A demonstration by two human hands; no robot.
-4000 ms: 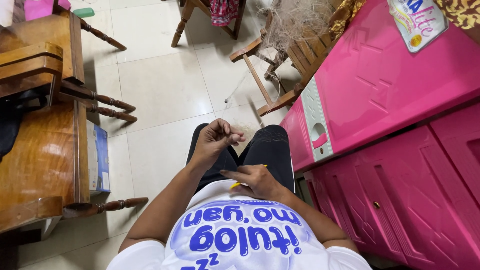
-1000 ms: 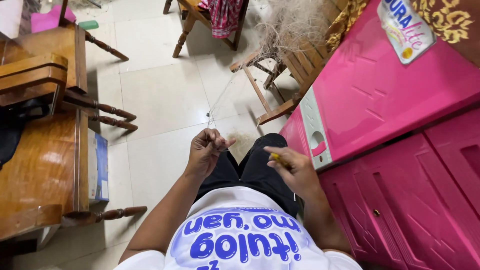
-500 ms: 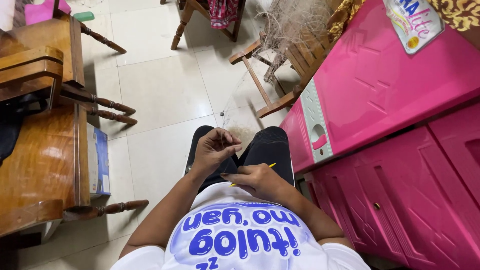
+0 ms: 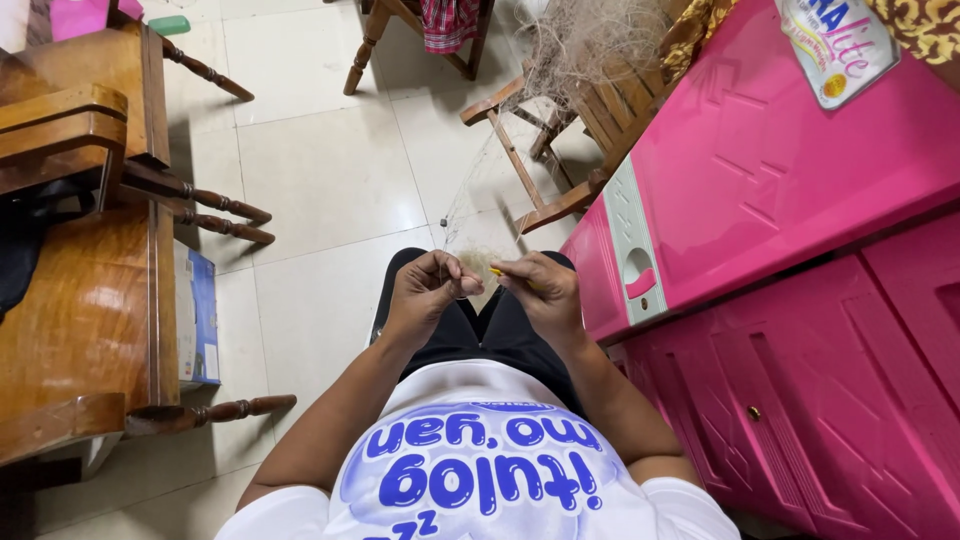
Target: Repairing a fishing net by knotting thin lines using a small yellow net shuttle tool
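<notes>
The person is sitting with both hands raised over the lap, working on a fine fishing net (image 4: 480, 200) that is stretching as a thin, nearly transparent sheet from the hands up to a tangled heap (image 4: 600, 40) draped over a slatted wooden chair (image 4: 570, 130) ahead. The left hand (image 4: 425, 295) is pinching an edge of the net, its grip closed on the mesh with fingers curled tight together. The right hand (image 4: 540, 290) is holding a slim yellow netting needle (image 4: 497, 271), its grip clamped on it with the tip pointing toward the left hand; the two hands are sitting just beside each other, almost touching. No open container is showing its contents: a pink plastic cabinet (image 4: 780, 200) is filling the right side with its doors shut, and a glossy printed pouch (image 4: 830, 45) is lying on its top. On the left, a brown wooden armchair (image 4: 90, 300) is standing on the pale tiled floor (image 4: 320, 170), with a dark bag (image 4: 25, 250) resting on its seat and a flat blue box (image 4: 195, 315) leaning against its side. A second wooden chair (image 4: 400, 30) with a red checked cloth (image 4: 448, 22) hanging from it is standing farther off. The slatted chair's legs are lying between the person's knees and the net heap.
</notes>
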